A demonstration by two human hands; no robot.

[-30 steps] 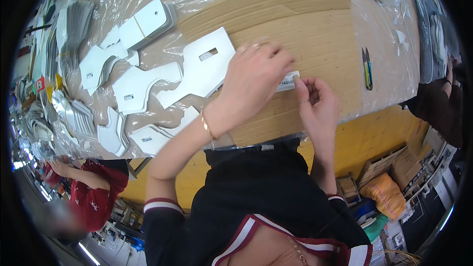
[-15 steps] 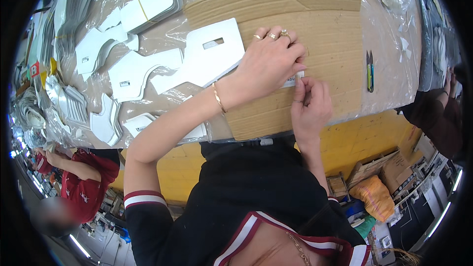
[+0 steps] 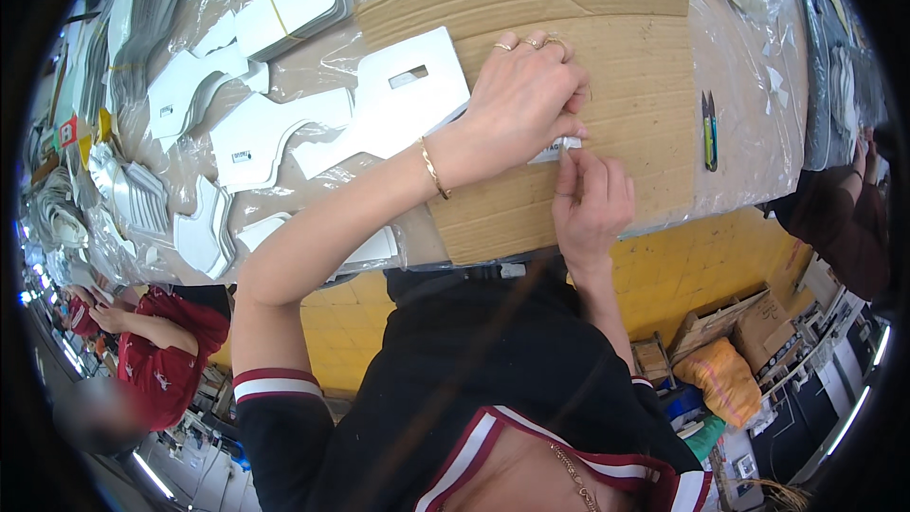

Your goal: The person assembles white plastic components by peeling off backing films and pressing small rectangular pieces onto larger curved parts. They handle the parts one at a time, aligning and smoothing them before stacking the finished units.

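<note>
A small white label (image 3: 550, 152) with dark print lies low over the brown cardboard sheet (image 3: 635, 85), partly covered by my fingers. My left hand (image 3: 528, 95) reaches across it with fingers curled, thumb and forefinger closed at the label's upper edge. Just below, my right hand (image 3: 593, 204) pinches the label's right end between thumb and forefinger. Beside my left wrist rests a white cut piece (image 3: 379, 100) with a rectangular slot, one edge overlapping the cardboard. Thread snips (image 3: 709, 133) with a green and blue handle lie right of the cardboard.
Stacks of white shaped pieces (image 3: 251, 137) spread over the plastic-covered table (image 3: 749, 133) at left. A banded white stack (image 3: 289, 11) stands at the back. A co-worker in a red shirt (image 3: 156, 351) is at far left; another person (image 3: 834, 218) is at the right edge.
Both hands have shifted slightly left with the label between them. My right fingers have drawn a little nearer to the left hand.
</note>
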